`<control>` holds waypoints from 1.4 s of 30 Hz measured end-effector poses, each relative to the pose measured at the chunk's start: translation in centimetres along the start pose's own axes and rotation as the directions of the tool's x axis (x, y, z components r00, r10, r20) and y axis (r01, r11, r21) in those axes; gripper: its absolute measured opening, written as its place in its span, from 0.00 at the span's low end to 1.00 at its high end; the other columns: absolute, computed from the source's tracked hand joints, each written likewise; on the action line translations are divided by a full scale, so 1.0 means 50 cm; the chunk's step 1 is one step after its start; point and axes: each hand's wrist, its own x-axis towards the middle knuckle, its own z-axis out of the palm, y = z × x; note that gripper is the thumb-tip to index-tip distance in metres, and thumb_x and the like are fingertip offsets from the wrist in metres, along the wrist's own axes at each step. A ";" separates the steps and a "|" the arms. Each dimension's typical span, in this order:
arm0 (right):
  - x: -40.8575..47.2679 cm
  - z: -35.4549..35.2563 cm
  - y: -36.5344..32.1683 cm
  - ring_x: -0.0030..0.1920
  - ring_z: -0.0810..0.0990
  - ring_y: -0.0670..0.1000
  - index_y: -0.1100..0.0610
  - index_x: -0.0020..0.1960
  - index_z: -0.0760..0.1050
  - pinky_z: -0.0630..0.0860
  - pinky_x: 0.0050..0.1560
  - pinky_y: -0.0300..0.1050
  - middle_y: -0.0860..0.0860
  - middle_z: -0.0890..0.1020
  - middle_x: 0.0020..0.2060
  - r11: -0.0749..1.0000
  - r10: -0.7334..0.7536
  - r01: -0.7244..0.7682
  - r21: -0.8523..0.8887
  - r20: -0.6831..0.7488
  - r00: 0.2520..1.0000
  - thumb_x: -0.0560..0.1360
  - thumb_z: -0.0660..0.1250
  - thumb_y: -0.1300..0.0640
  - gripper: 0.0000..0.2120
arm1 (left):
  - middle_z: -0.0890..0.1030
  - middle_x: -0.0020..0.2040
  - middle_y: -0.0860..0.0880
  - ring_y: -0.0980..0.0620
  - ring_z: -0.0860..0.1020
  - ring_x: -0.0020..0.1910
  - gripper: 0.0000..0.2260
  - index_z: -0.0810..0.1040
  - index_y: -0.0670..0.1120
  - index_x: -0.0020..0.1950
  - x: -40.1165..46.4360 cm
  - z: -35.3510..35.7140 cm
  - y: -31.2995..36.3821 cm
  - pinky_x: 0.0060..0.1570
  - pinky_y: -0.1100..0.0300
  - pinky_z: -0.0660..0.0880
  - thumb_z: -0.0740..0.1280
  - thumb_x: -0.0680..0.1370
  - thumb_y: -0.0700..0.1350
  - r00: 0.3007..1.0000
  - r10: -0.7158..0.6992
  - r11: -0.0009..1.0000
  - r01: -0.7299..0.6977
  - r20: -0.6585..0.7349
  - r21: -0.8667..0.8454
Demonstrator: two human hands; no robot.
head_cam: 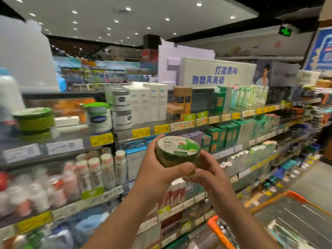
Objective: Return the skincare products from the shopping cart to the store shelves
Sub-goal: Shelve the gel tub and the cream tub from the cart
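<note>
Single head-worn wide-angle view. It faced forward and slightly left along the store shelves (179, 125), which receded toward upper right. Near: top shelf level at frame centre. Shopping cart (294, 211) occupied the lower-right corner; ceiling filled the top.

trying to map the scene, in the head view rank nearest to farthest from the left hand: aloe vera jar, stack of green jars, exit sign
1. aloe vera jar: gripped in the left hand.
2. stack of green jars: top shelf, far left.
3. exit sign: hanging from the ceiling, upper right.
</note>
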 end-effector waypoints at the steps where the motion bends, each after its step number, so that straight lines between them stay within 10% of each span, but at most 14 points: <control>1: 0.010 0.026 0.000 0.55 0.85 0.49 0.51 0.66 0.75 0.84 0.50 0.48 0.47 0.86 0.56 1.000 -0.007 0.007 -0.002 0.037 0.999 0.70 0.68 0.59 0.24 | 0.85 0.59 0.53 0.52 0.84 0.58 0.48 0.70 0.54 0.72 -0.001 -0.026 0.011 0.50 0.56 0.83 0.84 0.55 0.46 1.000 0.012 1.000 -0.013 -0.020 -0.002; 8: 0.071 0.258 0.017 0.63 0.82 0.52 0.47 0.69 0.74 0.82 0.58 0.52 0.50 0.83 0.63 0.999 -0.049 0.052 -0.007 0.221 0.974 0.62 0.83 0.39 0.39 | 0.85 0.59 0.52 0.52 0.83 0.59 0.43 0.71 0.54 0.70 -0.011 -0.247 0.077 0.56 0.55 0.82 0.84 0.58 0.42 0.983 0.092 0.994 -0.081 -0.159 0.077; 13: 0.116 0.422 0.030 0.67 0.80 0.52 0.51 0.74 0.69 0.81 0.58 0.48 0.49 0.81 0.66 0.995 -0.091 0.099 -0.004 0.346 0.934 0.70 0.78 0.54 0.35 | 0.84 0.62 0.49 0.48 0.83 0.62 0.46 0.69 0.52 0.74 -0.007 -0.399 0.118 0.64 0.41 0.78 0.85 0.59 0.42 0.972 0.107 0.990 -0.085 -0.211 0.110; 17: 0.149 0.531 0.035 0.64 0.82 0.52 0.53 0.74 0.70 0.81 0.55 0.46 0.50 0.82 0.64 0.992 -0.111 0.128 -0.020 0.377 0.919 0.68 0.79 0.54 0.37 | 0.85 0.59 0.49 0.52 0.84 0.58 0.46 0.70 0.49 0.73 -0.002 -0.504 0.149 0.52 0.57 0.82 0.84 0.59 0.34 0.963 0.131 0.989 -0.110 -0.237 0.100; 23: 0.189 0.680 0.038 0.65 0.81 0.52 0.46 0.70 0.73 0.79 0.63 0.58 0.47 0.82 0.65 0.978 -0.177 0.206 -0.038 0.374 0.910 0.67 0.79 0.50 0.33 | 0.84 0.62 0.49 0.49 0.83 0.61 0.46 0.69 0.52 0.74 0.012 -0.640 0.183 0.58 0.48 0.82 0.85 0.59 0.42 0.952 0.146 0.984 -0.112 -0.268 0.137; 28: 0.222 0.775 0.019 0.65 0.81 0.52 0.47 0.69 0.74 0.75 0.68 0.63 0.48 0.83 0.63 0.967 -0.220 0.253 -0.040 0.374 0.901 0.68 0.78 0.51 0.31 | 0.85 0.58 0.46 0.51 0.84 0.57 0.38 0.71 0.48 0.70 0.038 -0.698 0.218 0.50 0.61 0.81 0.81 0.64 0.29 0.930 0.214 0.972 -0.172 -0.300 0.159; 42: 0.345 0.854 -0.003 0.59 0.84 0.45 0.47 0.66 0.73 0.80 0.59 0.44 0.44 0.84 0.58 0.927 -0.303 0.368 -0.073 0.435 0.848 0.63 0.82 0.66 0.36 | 0.83 0.61 0.52 0.55 0.82 0.60 0.44 0.68 0.54 0.74 0.112 -0.756 0.245 0.59 0.56 0.81 0.85 0.62 0.43 0.887 0.314 0.933 -0.223 -0.339 0.281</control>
